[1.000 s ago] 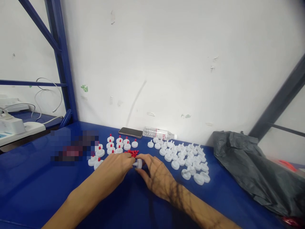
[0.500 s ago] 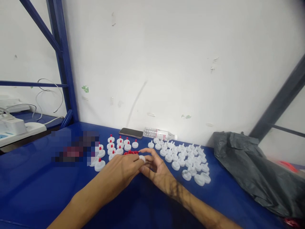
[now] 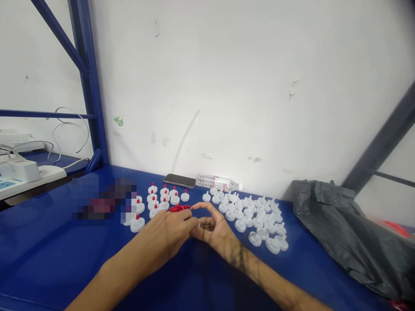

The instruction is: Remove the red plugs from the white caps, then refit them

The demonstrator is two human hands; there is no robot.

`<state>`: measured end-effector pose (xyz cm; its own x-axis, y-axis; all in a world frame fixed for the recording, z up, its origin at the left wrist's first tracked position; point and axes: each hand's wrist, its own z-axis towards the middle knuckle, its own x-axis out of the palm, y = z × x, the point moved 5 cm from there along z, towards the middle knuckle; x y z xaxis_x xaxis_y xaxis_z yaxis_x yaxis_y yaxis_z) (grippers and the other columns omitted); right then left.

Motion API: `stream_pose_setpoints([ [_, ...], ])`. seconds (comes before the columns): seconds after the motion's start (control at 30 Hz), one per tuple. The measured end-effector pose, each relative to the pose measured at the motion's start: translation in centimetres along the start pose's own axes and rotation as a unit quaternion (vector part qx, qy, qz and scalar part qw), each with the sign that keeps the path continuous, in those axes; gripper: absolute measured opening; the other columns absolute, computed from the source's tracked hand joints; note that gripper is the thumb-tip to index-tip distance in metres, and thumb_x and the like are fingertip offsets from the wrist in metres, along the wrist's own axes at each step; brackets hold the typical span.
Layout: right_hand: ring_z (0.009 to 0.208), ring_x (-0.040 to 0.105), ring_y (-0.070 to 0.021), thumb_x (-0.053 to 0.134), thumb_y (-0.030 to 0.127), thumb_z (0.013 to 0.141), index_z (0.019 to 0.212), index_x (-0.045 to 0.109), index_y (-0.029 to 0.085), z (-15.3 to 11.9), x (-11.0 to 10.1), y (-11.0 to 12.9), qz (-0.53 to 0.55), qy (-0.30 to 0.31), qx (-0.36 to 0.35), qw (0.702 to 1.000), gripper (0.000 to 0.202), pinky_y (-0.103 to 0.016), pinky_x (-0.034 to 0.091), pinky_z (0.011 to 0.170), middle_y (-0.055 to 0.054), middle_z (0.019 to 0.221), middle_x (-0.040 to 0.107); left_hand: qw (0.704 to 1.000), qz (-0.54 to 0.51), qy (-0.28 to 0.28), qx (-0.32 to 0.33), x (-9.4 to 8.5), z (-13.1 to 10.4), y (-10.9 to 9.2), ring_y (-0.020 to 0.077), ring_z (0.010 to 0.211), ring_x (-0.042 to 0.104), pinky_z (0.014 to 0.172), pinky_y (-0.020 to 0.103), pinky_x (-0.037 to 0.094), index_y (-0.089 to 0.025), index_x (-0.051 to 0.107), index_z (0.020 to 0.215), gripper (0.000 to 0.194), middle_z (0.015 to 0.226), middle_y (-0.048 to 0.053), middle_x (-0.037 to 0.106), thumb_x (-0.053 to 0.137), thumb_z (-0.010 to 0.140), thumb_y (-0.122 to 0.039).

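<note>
Head view: at lower centre, the left hand (image 3: pixel 173 226) pinches a mostly hidden white cap (image 3: pixel 199 224); the right hand (image 3: pixel 215 226) curves against the left, its grip unclear. Red tips (image 3: pixel 179 208) lie just above; red-tipped caps (image 3: pixel 138 224) stand left of centre.

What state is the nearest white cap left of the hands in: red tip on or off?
On: a red tip shows atop the white cap, which stands upright on the blue table.
</note>
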<state>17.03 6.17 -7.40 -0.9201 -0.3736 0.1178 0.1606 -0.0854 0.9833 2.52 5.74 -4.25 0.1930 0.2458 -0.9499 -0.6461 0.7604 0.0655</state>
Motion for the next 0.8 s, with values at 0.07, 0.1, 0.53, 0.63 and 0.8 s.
stream_pose_setpoints([
  [0.07, 0.071, 0.069, -0.0147, 0.095, 0.033, 0.068, 0.122, 0.057, 0.026, 0.0, 0.0, 0.0, 0.000, -0.006, 0.008, 1.000, 0.067, -0.025, 0.048, 0.071, 0.004, 0.077, 0.071, 1.000, -0.009, 0.012, -0.008, 0.1, 0.1, 0.1, 0.0206, 0.072, 0.065, 0.057, 0.033, 0.037, -0.024, 0.066, 0.106, 0.026, 0.100, 0.005, 0.070, 0.047, 0.095, -0.011],
  [0.1, 0.070, 0.068, -0.0149, 0.096, 0.034, 0.067, 0.122, 0.057, 0.026, 0.0, 0.0, 0.1, 0.000, -0.008, 0.011, 1.000, 0.068, -0.025, 0.048, 0.071, 0.005, 0.076, 0.071, 1.000, -0.011, 0.013, -0.010, 0.1, 0.1, 0.0, 0.0208, 0.072, 0.065, 0.057, 0.033, 0.037, -0.024, 0.066, 0.106, 0.025, 0.100, 0.005, 0.070, 0.047, 0.095, -0.012],
  [0.53, 0.088, 0.071, -0.0168, 0.062, 0.055, 0.099, 0.127, 0.058, 0.025, -0.2, 0.2, 0.9, -0.046, 0.002, -0.040, 0.998, 0.040, -0.031, 0.050, 0.082, -0.004, 0.102, 0.076, 0.990, -0.034, -0.098, -0.099, -5.5, -1.3, 3.4, 0.0206, 0.076, 0.067, 0.070, 0.032, 0.045, -0.023, 0.070, 0.100, 0.028, 0.092, 0.005, 0.073, 0.044, 0.101, -0.032],
  [0.63, 0.082, 0.070, -0.0160, 0.060, 0.054, 0.100, 0.126, 0.058, 0.025, -0.2, 0.2, 0.8, -0.059, -0.001, -0.042, 0.997, 0.039, -0.031, 0.048, 0.076, -0.005, 0.104, 0.076, 0.979, -0.007, -0.060, -0.195, -6.9, -2.6, 6.6, 0.0237, 0.077, 0.067, 0.067, 0.032, 0.043, -0.025, 0.073, 0.096, 0.031, 0.089, 0.006, 0.075, 0.044, 0.098, -0.036],
  [0.8, 0.078, 0.068, -0.0149, 0.057, 0.053, 0.101, 0.124, 0.058, 0.024, 0.0, 0.0, 0.5, -0.066, -0.006, -0.041, 0.997, 0.037, -0.030, 0.048, 0.074, -0.005, 0.105, 0.075, 0.963, 0.001, 0.026, -0.269, -6.7, -4.2, 9.8, 0.0299, 0.088, 0.068, 0.067, 0.034, 0.042, -0.029, 0.075, 0.098, 0.032, 0.098, 0.006, 0.076, 0.044, 0.095, -0.035],
])
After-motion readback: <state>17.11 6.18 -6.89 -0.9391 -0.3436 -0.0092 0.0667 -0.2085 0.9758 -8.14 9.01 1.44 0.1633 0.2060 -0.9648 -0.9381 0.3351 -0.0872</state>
